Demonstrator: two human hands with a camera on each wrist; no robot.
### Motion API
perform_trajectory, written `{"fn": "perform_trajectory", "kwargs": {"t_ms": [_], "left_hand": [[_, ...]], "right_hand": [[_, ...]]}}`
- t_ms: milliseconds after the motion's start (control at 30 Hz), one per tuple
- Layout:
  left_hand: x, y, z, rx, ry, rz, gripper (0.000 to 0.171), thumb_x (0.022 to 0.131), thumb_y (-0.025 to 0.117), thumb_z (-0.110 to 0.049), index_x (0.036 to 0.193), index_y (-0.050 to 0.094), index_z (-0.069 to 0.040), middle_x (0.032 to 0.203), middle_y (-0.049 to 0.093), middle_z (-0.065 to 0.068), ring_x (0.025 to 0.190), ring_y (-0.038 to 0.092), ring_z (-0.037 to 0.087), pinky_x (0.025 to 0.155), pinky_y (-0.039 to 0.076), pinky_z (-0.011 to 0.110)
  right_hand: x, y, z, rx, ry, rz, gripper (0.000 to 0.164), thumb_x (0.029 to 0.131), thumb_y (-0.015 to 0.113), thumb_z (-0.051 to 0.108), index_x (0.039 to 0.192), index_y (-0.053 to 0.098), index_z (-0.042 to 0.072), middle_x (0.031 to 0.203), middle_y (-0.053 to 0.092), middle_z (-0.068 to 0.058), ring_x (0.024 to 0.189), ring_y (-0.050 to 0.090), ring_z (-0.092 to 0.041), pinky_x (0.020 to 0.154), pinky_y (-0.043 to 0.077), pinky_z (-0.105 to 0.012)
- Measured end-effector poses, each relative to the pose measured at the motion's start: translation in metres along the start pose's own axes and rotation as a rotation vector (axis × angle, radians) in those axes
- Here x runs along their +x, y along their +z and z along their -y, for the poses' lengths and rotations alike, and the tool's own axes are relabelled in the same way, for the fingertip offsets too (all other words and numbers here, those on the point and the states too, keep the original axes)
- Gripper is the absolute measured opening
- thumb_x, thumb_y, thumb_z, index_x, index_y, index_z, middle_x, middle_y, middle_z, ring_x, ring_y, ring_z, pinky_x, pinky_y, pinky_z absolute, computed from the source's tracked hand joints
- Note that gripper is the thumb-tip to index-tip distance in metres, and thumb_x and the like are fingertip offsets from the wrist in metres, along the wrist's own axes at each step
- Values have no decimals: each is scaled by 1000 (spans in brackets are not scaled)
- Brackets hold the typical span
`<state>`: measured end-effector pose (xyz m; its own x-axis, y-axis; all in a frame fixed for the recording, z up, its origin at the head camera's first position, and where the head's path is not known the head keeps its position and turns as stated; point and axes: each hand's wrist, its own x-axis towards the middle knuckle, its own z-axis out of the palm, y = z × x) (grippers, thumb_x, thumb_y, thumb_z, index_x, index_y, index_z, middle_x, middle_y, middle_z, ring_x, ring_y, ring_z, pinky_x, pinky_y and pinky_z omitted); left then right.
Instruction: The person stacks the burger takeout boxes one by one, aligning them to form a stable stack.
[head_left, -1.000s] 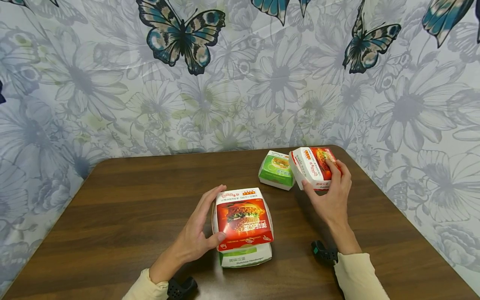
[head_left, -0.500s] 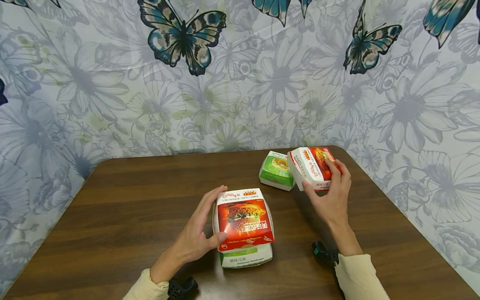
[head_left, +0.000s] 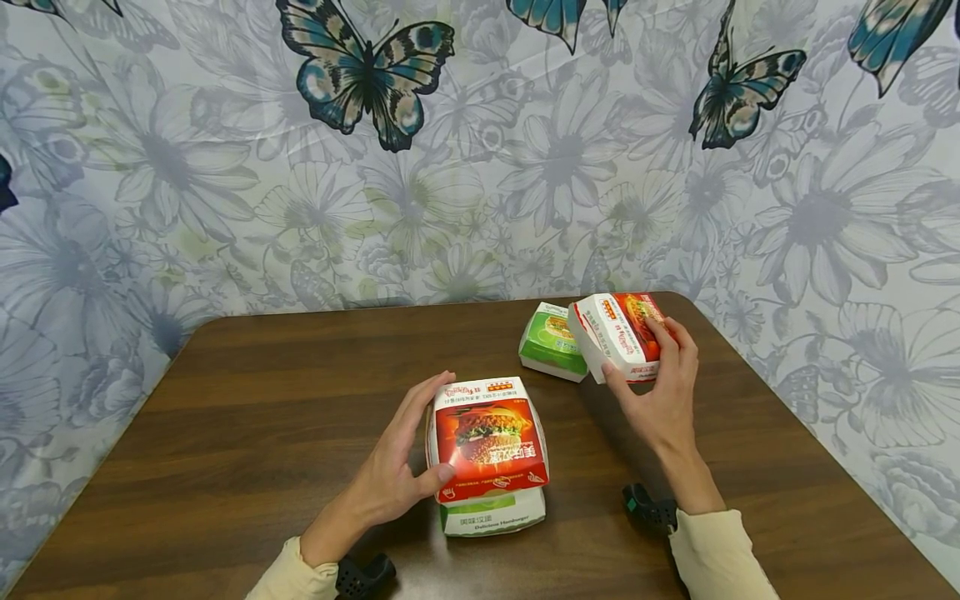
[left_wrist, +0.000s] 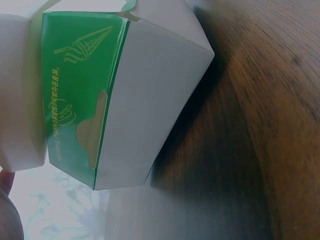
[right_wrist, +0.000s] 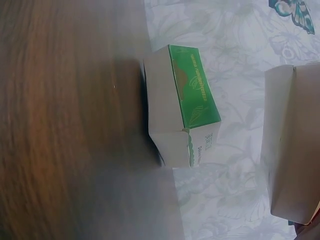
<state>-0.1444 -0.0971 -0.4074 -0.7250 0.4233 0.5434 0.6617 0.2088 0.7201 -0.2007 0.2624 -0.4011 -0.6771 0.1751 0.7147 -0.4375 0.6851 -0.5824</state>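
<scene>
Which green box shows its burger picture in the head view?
The far green box, left of the red box in the right hand. The near green box is mostly hidden by the other red box.

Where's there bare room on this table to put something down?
The widest bare patch of table lies left of the left hand. Another runs between the right hand and the table's right edge. Crowded: the near red box atop the near green box, and back right, the far green box beside the held red box.
</scene>
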Motion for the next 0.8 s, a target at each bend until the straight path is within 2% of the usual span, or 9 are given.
{"fn": "perform_trajectory", "kwargs": {"t_ms": [200,633,800], "left_hand": [[0,0,1,-5,3,0,86,92,66,-46,163,28,-17,164,32,-1,144,36,24,115,39,49],[-1,0,0,8,-1,-2,85,91,67,-44,163,27,-20,164,32,-1,143,37,24,113,41,48],[-1,0,1,8,3,-1,85,91,67,-42,163,27,-21,164,33,7,143,37,23,113,41,48]], "right_hand": [[-1,-1,3,21,-4,8,79,82,78,27,154,46,15,159,32,-16,147,28,-34,108,35,-59],[-1,-1,8,50,-44,19,82,80,78,24,155,46,17,159,33,-15,145,31,-32,106,36,-53],[-1,-1,10,40,-49,35,82,80,78,24,154,45,18,160,32,-14,145,31,-30,105,36,-52]]}}
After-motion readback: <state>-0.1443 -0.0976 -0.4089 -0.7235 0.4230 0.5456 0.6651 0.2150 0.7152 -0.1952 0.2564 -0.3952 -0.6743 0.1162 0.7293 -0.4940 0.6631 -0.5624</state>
